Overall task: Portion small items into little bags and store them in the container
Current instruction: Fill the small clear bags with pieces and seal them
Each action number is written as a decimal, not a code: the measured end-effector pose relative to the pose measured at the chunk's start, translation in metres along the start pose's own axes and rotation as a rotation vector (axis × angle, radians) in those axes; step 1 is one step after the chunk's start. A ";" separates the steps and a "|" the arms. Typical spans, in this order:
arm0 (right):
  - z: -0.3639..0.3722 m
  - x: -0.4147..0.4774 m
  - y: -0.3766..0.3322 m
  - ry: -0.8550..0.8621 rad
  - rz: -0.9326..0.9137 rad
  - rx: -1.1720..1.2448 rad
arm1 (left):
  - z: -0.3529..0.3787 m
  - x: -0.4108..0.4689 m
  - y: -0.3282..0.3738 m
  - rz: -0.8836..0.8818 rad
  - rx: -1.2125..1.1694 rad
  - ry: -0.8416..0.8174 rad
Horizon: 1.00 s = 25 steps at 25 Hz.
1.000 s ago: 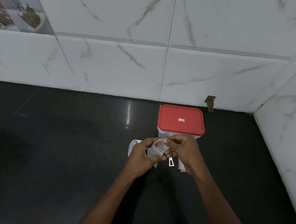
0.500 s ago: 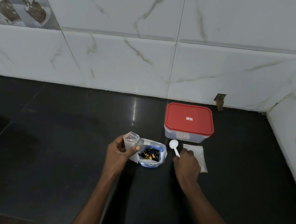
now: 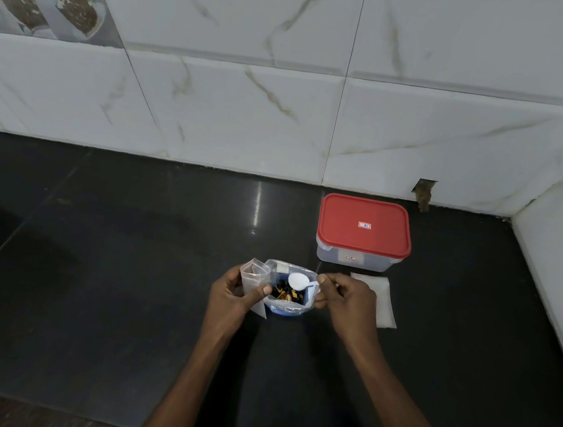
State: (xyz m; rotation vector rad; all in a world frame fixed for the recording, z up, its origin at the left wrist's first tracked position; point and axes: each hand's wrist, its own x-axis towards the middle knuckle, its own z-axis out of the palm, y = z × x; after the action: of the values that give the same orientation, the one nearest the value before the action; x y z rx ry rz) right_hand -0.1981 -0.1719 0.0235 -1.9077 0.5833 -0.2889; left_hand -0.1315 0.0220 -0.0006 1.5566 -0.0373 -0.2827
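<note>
Black counter (image 3: 129, 284) under marble tiles (image 3: 232, 105); left hand (image 3: 234, 295) grips small bag (image 3: 254, 276), right hand (image 3: 347, 299) pinches spoon (image 3: 298, 281)

The left forearm (image 3: 195, 377) and right forearm (image 3: 393, 396), seen in the lower middle of the frame, are bare all the way down to the bottom edge. The left hand (image 3: 234, 291) and right hand (image 3: 347, 299) are bare as well, and a short-cut thumbnail (image 3: 267, 289) shows on the left one.

Red-lidded plastic container (image 3: 364, 230) sits rearmost on black stone counter (image 3: 94, 281). Open clear plastic pouch (image 3: 285, 306) lies front-left of it. Flat white bags (image 3: 381, 302) lie directly before it.
</note>
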 end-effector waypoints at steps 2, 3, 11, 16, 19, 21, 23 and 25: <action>0.008 0.003 0.007 -0.051 -0.115 -0.267 | -0.001 0.000 -0.002 -0.006 -0.009 0.009; 0.013 0.002 0.010 -0.067 -0.202 -0.428 | -0.001 0.000 -0.002 -0.007 -0.014 0.010; 0.043 0.003 0.037 -0.048 -0.781 -0.800 | 0.007 -0.002 -0.013 -0.040 -0.116 0.011; 0.041 0.009 0.039 -0.168 -0.635 -0.762 | 0.013 -0.002 -0.018 -0.065 -0.183 0.042; 0.039 0.019 0.027 -0.175 -0.518 -0.713 | 0.015 -0.003 -0.021 -0.061 -0.204 0.054; 0.039 0.027 0.021 -0.211 -0.418 -0.670 | 0.017 -0.003 -0.022 -0.058 -0.197 0.065; 0.039 0.033 0.018 -0.194 -0.352 -0.626 | 0.018 -0.004 -0.022 -0.054 -0.175 0.073; 0.037 0.036 0.013 -0.122 -0.238 -0.533 | 0.020 -0.004 -0.022 -0.045 -0.145 0.070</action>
State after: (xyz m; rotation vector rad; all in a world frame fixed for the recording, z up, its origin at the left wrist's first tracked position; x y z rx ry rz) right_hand -0.1541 -0.1657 -0.0058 -2.4978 0.3717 -0.1755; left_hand -0.1424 0.0036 -0.0211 1.4236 0.0720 -0.2601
